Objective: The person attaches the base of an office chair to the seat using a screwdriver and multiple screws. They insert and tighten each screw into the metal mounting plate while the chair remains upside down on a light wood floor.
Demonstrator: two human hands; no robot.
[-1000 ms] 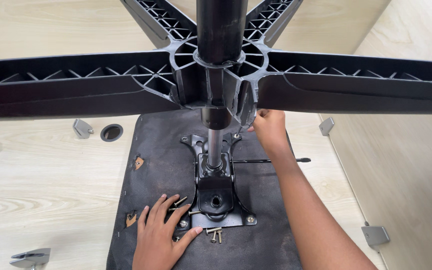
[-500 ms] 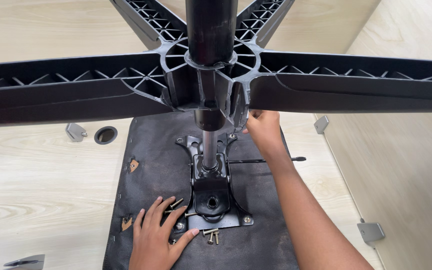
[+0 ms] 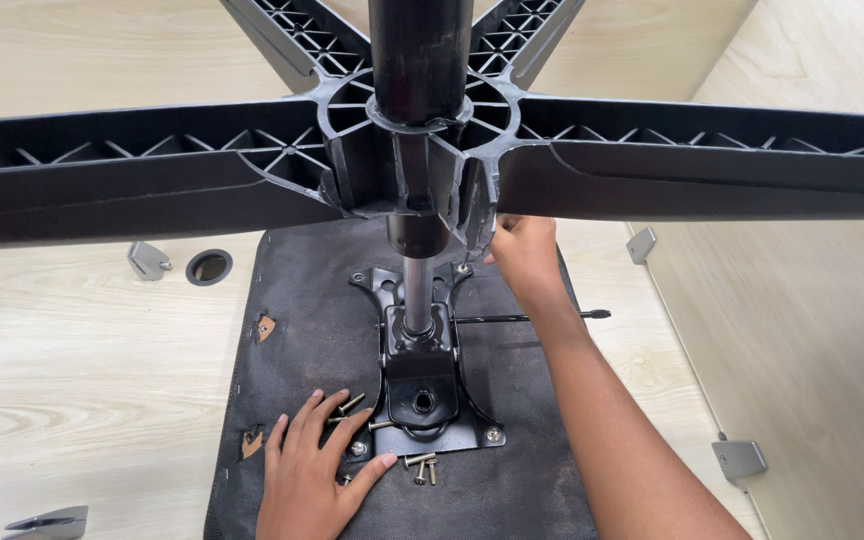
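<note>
Under the five-armed black chair base (image 3: pixel 152 180), the right hand (image 3: pixel 524 252) closes its fingers on the hub's lower edge, at about three o'clock from the metal column (image 3: pixel 416 290). At seven o'clock from the black mounting plate (image 3: pixel 422 400), the left hand (image 3: pixel 314 470) lies open and flat on the upturned seat bottom (image 3: pixel 292 300), touching loose bolts (image 3: pixel 422 464). If the base tilts or drops, right fingers could get pinched, and a nudge could scatter the bolts.

Single head-worn view, steeply downward, close above upturned chair base (image 3: pixel 422 170) and floor.
</note>
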